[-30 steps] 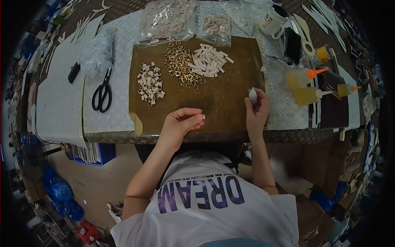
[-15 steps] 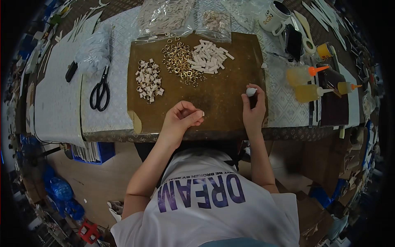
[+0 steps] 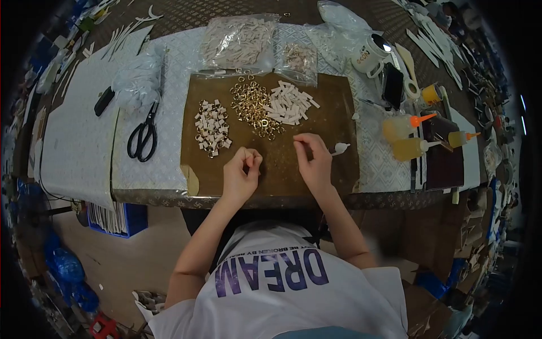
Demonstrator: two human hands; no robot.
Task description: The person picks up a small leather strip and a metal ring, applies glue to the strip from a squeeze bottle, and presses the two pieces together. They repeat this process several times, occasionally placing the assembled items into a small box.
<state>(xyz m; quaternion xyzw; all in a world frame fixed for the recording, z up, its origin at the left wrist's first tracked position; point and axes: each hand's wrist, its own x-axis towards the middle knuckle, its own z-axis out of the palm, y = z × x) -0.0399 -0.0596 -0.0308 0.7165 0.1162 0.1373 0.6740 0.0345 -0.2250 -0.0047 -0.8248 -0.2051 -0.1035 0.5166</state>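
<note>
My left hand (image 3: 241, 176) is over the front of the brown mat (image 3: 276, 183), fingers curled and thumb pressed to them in a pinch; anything between the fingertips is too small to make out. Across from it, my right hand (image 3: 314, 164) has thumb and forefinger apart, with nothing visible between them. A small white object with a thin tip (image 3: 340, 148) lies on the mat just right of that hand. Beyond my hands are a pile of gold metal rings (image 3: 251, 104), a pile of short white strips (image 3: 291, 103), and rings with white strips folded on them (image 3: 213, 127).
Clear bags of strips (image 3: 240, 40) lie behind the mat. Black scissors (image 3: 143, 135) rest at the left. Yellow liquid bottles (image 3: 407, 148), a white mug (image 3: 370, 55) and a roll of tape (image 3: 412, 88) stand at the right. A blue bin (image 3: 132, 219) sits below the table.
My right hand has let go of the small white object and moved left, towards my left hand. My left hand has turned and its fingertips point more upward. The view has shifted slightly.
</note>
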